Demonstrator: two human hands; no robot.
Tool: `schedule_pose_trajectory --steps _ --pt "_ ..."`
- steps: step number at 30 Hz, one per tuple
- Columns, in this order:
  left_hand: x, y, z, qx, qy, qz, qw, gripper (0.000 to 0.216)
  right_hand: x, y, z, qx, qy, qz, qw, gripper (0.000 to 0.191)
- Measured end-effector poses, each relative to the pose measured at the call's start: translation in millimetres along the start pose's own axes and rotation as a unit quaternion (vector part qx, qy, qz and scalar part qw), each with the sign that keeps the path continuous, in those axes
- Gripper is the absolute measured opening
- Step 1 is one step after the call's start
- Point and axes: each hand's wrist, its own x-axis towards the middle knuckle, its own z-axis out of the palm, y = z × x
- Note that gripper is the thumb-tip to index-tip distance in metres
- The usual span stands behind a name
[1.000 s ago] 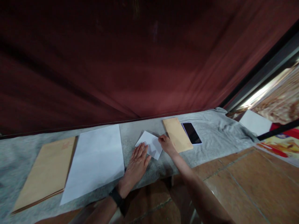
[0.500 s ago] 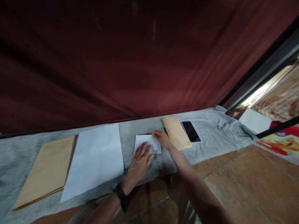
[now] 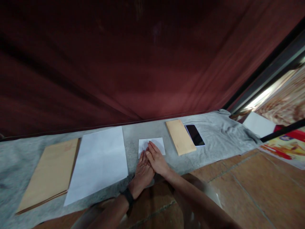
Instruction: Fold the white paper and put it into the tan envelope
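A small folded sheet of white paper (image 3: 160, 147) lies flat on the grey cloth (image 3: 133, 136) in front of me. My left hand (image 3: 143, 170) rests on its lower left part, fingers stretched out, with a dark band on the wrist. My right hand (image 3: 157, 161) lies flat beside and partly over the left, its fingertips on the middle of the paper. Both hands are open and together hide the paper's lower edge.
To the left are a large white sheet stack (image 3: 100, 165) and brown envelopes (image 3: 50, 175). On the right lie another brown envelope (image 3: 180, 136) and a phone (image 3: 194, 135). A dark red curtain (image 3: 143, 79) hangs behind; the tiled floor (image 3: 250, 184) is in front.
My right hand has left the paper's upper right edge and moved down and left, against my left hand. The paper's raised flap now lies flat. My left hand has shifted slightly down.
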Motion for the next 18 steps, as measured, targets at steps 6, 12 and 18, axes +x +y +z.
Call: schedule_pose_trajectory --steps 6,12,18 --pt "6.6 -14.4 -2.7 0.026 0.022 -0.141 0.989 0.056 -11.5 5.7 -6.4 -0.139 0.001 -0.012 0.99 0.054" --pt "22.6 -25.4 -14.3 0.03 -0.001 -0.22 0.975 0.061 -17.3 13.9 -5.9 -0.267 0.02 -0.008 0.963 0.051" --pt "21.3 -26.0 -22.5 0.024 -0.04 -0.221 0.974 0.06 -20.8 17.7 -11.5 -0.307 0.038 0.008 0.951 0.05"
